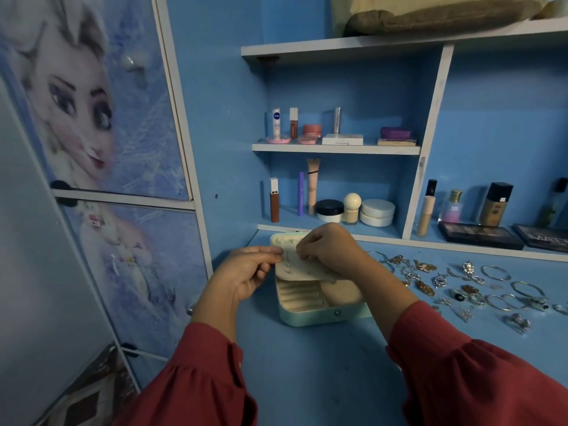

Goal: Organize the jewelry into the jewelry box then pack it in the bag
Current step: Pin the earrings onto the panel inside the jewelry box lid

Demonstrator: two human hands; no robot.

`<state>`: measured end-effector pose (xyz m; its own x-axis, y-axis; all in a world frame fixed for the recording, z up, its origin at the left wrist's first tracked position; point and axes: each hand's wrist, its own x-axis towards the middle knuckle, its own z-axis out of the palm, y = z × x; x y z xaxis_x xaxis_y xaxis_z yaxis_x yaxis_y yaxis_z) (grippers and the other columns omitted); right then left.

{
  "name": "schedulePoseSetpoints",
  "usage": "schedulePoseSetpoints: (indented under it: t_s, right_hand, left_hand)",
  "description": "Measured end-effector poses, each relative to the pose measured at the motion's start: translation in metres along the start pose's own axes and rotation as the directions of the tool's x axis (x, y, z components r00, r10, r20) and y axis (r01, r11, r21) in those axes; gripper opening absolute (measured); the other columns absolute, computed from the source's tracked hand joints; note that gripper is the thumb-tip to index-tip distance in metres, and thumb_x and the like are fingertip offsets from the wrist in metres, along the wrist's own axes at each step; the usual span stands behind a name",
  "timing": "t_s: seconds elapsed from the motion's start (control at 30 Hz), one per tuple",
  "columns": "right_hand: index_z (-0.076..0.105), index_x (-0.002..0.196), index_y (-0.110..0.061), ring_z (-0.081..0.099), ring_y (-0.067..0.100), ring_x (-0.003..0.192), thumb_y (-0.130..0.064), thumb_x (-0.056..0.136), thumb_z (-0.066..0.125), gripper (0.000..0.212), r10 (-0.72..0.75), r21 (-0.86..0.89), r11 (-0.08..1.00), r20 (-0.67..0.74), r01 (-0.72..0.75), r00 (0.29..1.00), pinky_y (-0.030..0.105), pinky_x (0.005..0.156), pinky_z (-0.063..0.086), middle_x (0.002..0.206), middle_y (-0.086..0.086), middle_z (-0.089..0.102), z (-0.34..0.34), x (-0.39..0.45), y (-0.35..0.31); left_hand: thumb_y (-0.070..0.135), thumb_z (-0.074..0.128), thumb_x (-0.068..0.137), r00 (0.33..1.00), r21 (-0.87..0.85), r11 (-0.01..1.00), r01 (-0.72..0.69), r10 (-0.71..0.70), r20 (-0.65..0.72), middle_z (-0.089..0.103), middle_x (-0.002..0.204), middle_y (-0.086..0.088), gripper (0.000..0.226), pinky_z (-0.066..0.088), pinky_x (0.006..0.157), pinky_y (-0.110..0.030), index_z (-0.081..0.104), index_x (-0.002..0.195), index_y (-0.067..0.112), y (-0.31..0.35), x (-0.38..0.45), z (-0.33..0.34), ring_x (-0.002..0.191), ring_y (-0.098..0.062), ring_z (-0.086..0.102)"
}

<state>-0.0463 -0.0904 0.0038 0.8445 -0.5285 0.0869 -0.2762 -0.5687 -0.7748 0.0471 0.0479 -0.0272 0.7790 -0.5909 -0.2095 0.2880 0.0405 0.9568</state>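
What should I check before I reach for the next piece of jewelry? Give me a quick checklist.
1. Jewelry box open: ok.
2. Earring panel held over the box by left hand: ok.
3. Right hand free to reach: not ok, its fingers are at the panel.
4. Earring fully seated in the panel: cannot tell.
5. Loose jewelry within reach on the desk, right of the box: ok.
6. Bag in view: not ok.
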Motion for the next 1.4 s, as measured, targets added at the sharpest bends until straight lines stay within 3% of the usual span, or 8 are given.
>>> schedulePoseSetpoints:
  t_s: [0.2, 0.4, 0.6, 1.4]
  right_hand:
    - [0.073, 0.083, -0.017, 0.063, 0.016, 0.090, -0.016, 0.078, 0.076, 0.005, -0.020, 0.034, 0.999, -0.024, 0.021, 1.000, 0.033, 0.085, 0.053, 0.095, 0.000, 0.071, 0.005, 0.004, -0.004]
    - [0.073, 0.083, -0.016, 0.059, 0.009, 0.086, -0.016, 0.076, 0.079, 0.009, -0.052, 0.099, 0.993, -0.064, 0.058, 0.997, 0.020, 0.076, 0.045, 0.089, -0.004, 0.067, 0.010, 0.003, -0.003]
    - [0.075, 0.088, -0.014, 0.052, -0.001, 0.067, -0.019, 0.076, 0.079, 0.014, -0.059, 0.045, 0.997, -0.043, 0.061, 0.997, 0.001, 0.047, 0.035, 0.079, -0.007, 0.064, 0.014, -0.003, -0.003]
    - [0.075, 0.100, -0.015, 0.049, -0.001, 0.066, -0.014, 0.087, 0.065, 0.016, -0.102, -0.003, 0.995, 0.011, 0.102, 0.995, -0.001, 0.047, 0.034, 0.087, -0.004, 0.064, 0.013, -0.004, -0.007]
  left_hand:
    - [-0.010, 0.064, 0.080, 1.000, 0.003, 1.000, 0.002, -0.002, -0.002, 0.059, 0.055, 0.001, 0.015, 0.034, 0.035, -0.008, 0.070, 0.085, 0.003, 0.000, 0.001, 0.000, 0.035, -0.001, 0.042]
    - [-0.010, 0.064, 0.081, 1.000, 0.002, 1.000, 0.000, 0.000, -0.002, 0.058, 0.055, 0.000, 0.015, 0.034, 0.034, -0.008, 0.070, 0.085, 0.003, 0.000, 0.000, 0.001, 0.035, -0.001, 0.041]
    - [-0.012, 0.062, 0.081, 1.000, 0.018, 1.000, -0.007, 0.007, 0.003, 0.059, 0.049, 0.003, 0.017, 0.033, 0.034, -0.008, 0.068, 0.086, 0.003, 0.001, -0.001, 0.001, 0.033, -0.001, 0.041]
    - [-0.014, 0.060, 0.081, 1.000, 0.011, 1.000, -0.014, 0.014, -0.004, 0.059, 0.054, 0.000, 0.019, 0.032, 0.034, -0.008, 0.068, 0.084, 0.004, 0.000, -0.001, 0.002, 0.034, -0.001, 0.040]
